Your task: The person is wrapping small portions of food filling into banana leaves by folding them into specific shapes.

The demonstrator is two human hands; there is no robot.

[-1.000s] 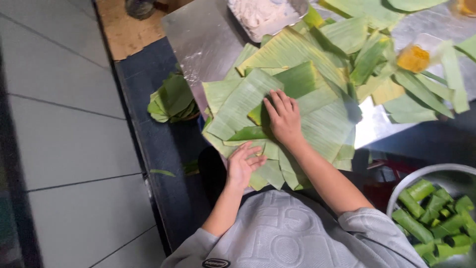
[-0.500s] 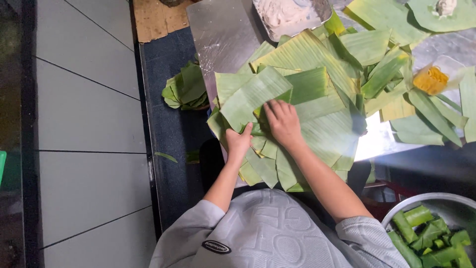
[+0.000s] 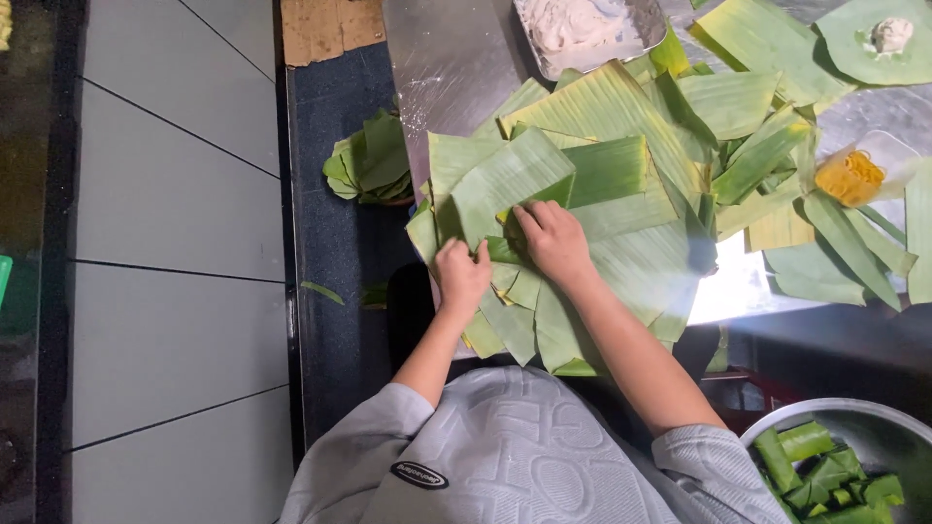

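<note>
— What's that they're working on?
— A steel table (image 3: 447,68). Banana leaves (image 3: 621,184) heaped across it, a tray of white dough (image 3: 582,29) at the far edge, a yellow filling tub (image 3: 854,175) beside them.

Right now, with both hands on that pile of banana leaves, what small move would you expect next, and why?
Probably lifting the raised leaf piece free of the leaf pile. The left hand grips its lower edge and it already curls up off the stack, while the right hand presses flat on the leaves beside it, as if holding them down.
</note>
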